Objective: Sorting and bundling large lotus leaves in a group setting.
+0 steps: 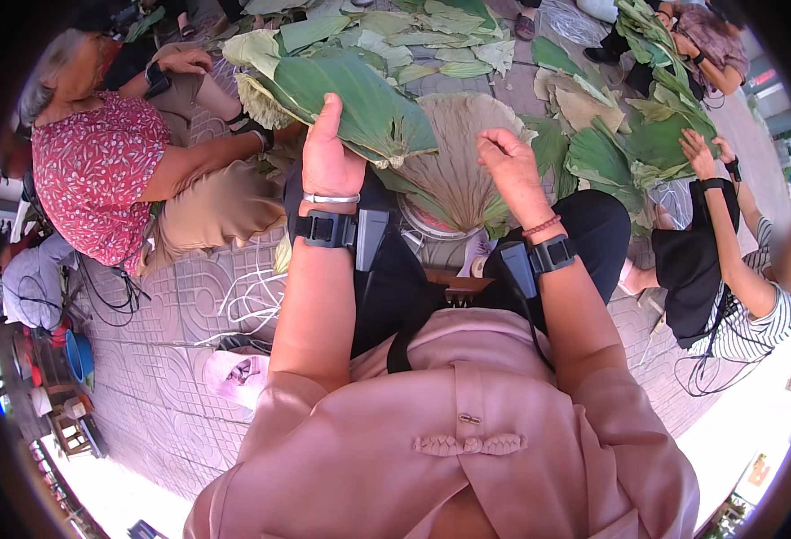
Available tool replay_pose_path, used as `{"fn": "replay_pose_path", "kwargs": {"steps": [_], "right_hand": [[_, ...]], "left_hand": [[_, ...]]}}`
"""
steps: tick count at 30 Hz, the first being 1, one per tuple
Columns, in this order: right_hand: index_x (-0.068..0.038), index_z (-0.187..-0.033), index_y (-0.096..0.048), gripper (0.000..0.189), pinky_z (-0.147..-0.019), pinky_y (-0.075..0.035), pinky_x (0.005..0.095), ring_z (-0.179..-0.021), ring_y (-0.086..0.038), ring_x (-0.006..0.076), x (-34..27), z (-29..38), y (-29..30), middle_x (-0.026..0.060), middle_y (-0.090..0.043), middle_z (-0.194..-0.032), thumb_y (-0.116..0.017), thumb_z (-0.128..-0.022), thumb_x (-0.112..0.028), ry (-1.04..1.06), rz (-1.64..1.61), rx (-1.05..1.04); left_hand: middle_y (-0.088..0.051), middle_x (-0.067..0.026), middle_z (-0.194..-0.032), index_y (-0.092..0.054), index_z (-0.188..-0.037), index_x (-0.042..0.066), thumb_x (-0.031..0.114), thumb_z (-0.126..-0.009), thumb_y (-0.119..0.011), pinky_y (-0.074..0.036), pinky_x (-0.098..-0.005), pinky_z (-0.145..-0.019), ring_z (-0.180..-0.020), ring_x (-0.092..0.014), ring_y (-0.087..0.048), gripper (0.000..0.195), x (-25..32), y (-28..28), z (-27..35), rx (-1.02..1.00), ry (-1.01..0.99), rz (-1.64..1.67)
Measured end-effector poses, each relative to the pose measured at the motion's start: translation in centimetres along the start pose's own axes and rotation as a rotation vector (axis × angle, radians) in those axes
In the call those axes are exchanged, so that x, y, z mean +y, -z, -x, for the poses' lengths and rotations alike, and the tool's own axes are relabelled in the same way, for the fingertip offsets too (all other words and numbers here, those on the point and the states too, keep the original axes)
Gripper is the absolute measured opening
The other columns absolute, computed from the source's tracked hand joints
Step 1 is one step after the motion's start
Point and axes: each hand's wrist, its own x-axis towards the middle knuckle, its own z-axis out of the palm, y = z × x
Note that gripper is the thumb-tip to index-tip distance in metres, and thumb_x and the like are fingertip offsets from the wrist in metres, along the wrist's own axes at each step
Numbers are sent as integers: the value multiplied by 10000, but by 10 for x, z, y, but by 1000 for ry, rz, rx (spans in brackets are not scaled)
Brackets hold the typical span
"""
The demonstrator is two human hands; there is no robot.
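My left hand (331, 158) holds a folded bundle of green lotus leaves (348, 101), thumb on the near side and fingers hidden behind it. The bundle's pale undersides show at its left end, and a torn spot is near its right tip. My right hand (511, 168) is curled shut to the right of it, with nothing visible in the fingers. Beneath and between my hands, a fanned brownish lotus leaf (466, 155) lies with its underside up, over a round object (436, 226) that is mostly covered.
Loose lotus leaves (436, 40) spread over the paved ground (166, 377) ahead. At the left sits a person in a red patterned top (99, 175). A person in stripes (739, 316) handles leaves at the right. White plastic strips (254, 303) lie by my left knee.
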Motion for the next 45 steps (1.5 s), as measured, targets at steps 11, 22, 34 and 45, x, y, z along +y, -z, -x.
{"fn": "replay_pose_path", "kwargs": {"steps": [11, 22, 34, 45], "right_hand": [[45, -958, -550, 375, -745, -450, 352, -819, -578, 263, -54, 22, -45, 145, -595, -877, -596, -801, -293, 83, -57, 69], [47, -1279, -318, 770, -960, -353, 384, -1151, -407, 360, -68, 7, -53, 237, -384, -1259, -660, -699, -328, 321, 152, -227], [25, -1096, -492, 263, -797, -459, 357, -912, -571, 222, 26, 5, -55, 133, -574, -1027, -429, -884, -116, -282, -1088, 205], [-19, -810, -588, 167, -675, -476, 446, -799, -595, 377, 136, 8, -21, 221, -599, -794, -566, -671, -111, 63, 527, -26]], "left_hand": [[-480, -75, -1241, -393, -1272, 60, 363, -897, -490, -373, -424, -949, -1118, -246, -472, 492, -10, -6, 3, -14, 189, -90], [-533, -66, -1132, -454, -1200, 12, 375, -897, -497, -429, -301, -865, -997, -154, -525, 475, -32, -14, 3, -51, 174, -314], [-529, -52, -943, -562, -1061, 34, 201, -900, -495, -405, -281, -798, -867, -150, -488, 241, -93, -11, 3, -168, 146, -1043], [-539, -40, -956, -513, -1105, 5, 295, -895, -466, -366, -278, -770, -827, -151, -453, 361, -78, -13, -6, 417, 26, -714]]}}
